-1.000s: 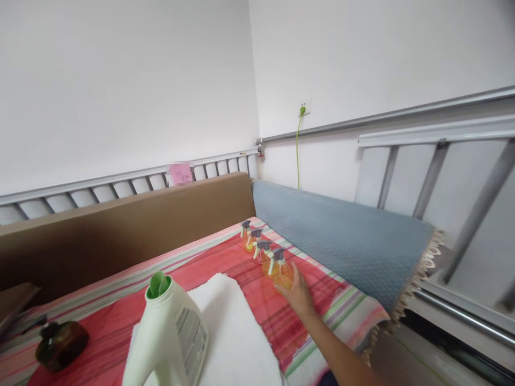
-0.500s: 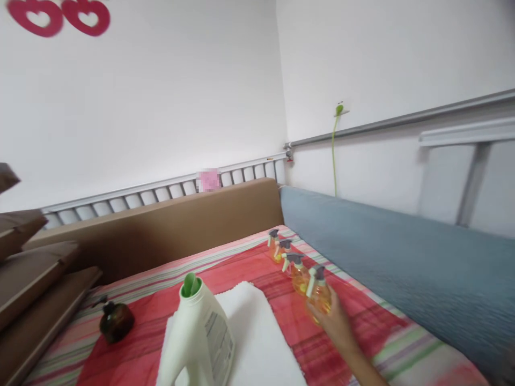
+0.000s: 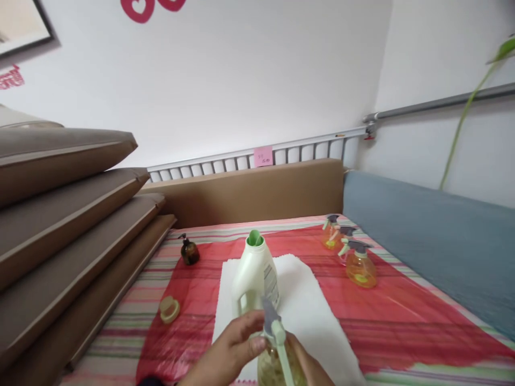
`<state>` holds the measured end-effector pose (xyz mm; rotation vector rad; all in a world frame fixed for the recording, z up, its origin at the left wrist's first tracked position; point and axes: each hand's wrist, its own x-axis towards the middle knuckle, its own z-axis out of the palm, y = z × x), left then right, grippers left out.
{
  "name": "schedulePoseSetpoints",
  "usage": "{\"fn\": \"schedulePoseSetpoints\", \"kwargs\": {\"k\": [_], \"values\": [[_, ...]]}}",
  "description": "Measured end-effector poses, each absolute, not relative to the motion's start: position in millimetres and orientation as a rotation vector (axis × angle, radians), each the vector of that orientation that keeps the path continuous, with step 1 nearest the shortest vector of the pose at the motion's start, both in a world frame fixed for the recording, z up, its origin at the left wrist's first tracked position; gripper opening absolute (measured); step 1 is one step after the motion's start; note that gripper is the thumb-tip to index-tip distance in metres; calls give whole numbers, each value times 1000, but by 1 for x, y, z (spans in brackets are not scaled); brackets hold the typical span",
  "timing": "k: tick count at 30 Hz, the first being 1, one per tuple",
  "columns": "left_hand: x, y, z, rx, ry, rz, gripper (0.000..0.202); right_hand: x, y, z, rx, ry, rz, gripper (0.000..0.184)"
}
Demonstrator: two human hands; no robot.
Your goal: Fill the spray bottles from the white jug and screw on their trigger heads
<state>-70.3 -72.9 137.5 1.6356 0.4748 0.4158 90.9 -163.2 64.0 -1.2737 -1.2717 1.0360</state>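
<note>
In the head view, my left hand [image 3: 238, 342] pinches the neck of a rounded, see-through plastic spray bottle [image 3: 267, 370] while my right hand [image 3: 309, 368] grips its side, before the pale-green plastic jug [image 3: 250, 276]. I'd best keep it upright, steady.

From my distant seat, I see a room of a home: there are stacked cushions [image 3: 68, 198], a radiator [image 3: 230, 164], a framed picture [image 3: 24, 24] and red wall decorations [image 3: 140, 17].
</note>
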Motion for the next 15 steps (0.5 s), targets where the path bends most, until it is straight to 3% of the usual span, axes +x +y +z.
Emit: {"fn": "schedulePoseSetpoints", "kwargs": {"k": [3,7,12,15], "values": [[-75,-72,152,1451,282,411,46,79,-153,77,-1198,-1395,1119,63],[-89,-78,142,1340,339,622,37,62,-148,86,-1134,-1466,1090,85],[-93,-85,121,1361,545,1001,39,41,-141,91,-1243,-1471,830,83],[-98,-84,128,1319,478,881,50,38,-140,88,-1285,-1451,831,80]]}}
